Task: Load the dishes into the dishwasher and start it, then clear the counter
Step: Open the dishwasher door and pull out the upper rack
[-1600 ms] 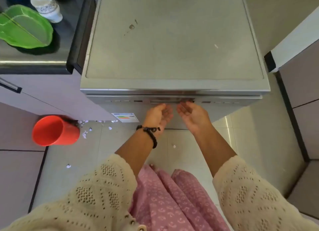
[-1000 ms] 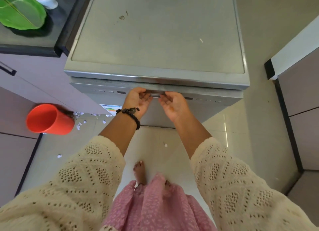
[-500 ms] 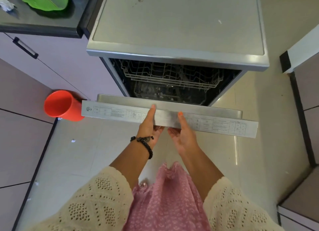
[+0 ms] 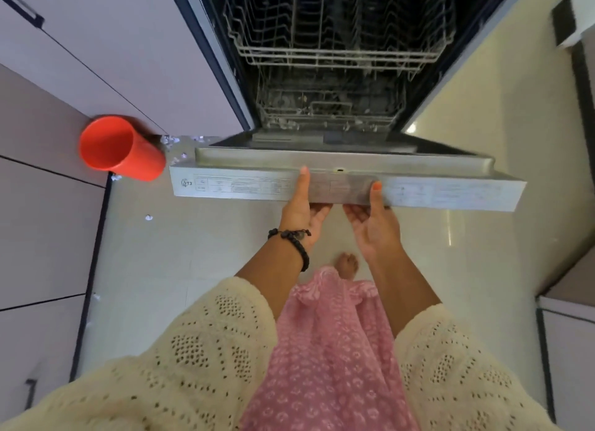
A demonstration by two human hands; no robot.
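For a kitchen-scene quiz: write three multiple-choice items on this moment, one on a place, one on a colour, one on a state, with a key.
1. Where is the cup?
A. in the upper rack
B. on the floor left of the dishwasher door
C. in a hand

2. What colour is the cup?
A. green
B. white
C. orange-red

3. How does the dishwasher door stand?
A. lowered open, held at its top edge
B. shut
C. taken off

Key: 1 B, it lies on its side on the tiles by the door's left corner. 2 C, it is orange-red inside and out. 3 A, the left hand and right hand grip the edge, and the racks show.
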